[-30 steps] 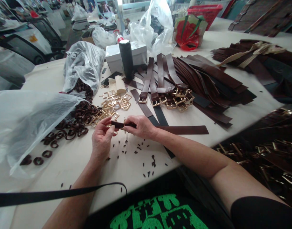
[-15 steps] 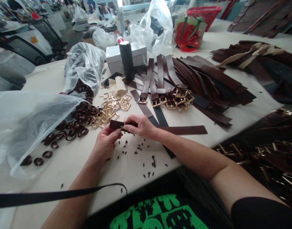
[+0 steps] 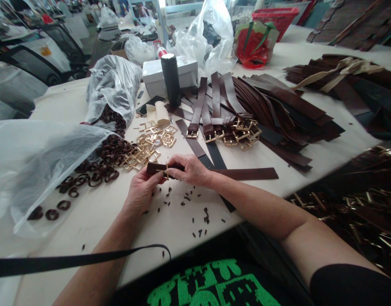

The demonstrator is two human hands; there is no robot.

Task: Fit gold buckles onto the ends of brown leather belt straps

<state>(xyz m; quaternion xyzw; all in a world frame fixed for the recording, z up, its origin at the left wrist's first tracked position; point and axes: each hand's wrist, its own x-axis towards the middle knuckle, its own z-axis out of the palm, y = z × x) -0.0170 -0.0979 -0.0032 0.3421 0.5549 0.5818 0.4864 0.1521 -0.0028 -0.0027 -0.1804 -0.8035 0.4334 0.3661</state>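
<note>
Smooth leather-like strap (image 3: pixel 246 173), shiny metal buckle (image 3: pixel 167 171), crinkled glossy plastic bag (image 3: pixel 114 83), matt tabletop (image 3: pixel 178 227).

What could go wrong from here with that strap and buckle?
Both the left hand and right hand grip the brown strap; the gold buckle between them might slip out of place. Some small dark pieces lie near the edge of the table and could get brushed off.

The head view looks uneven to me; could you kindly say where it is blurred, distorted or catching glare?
Head view: the mesh chairs at upper left look soft and smeared; head view: the clear plastic bag at top catches pale glare; head view: the right hand and the brown strip look clearer than the outer edges, where shapes seem stretched.
</note>
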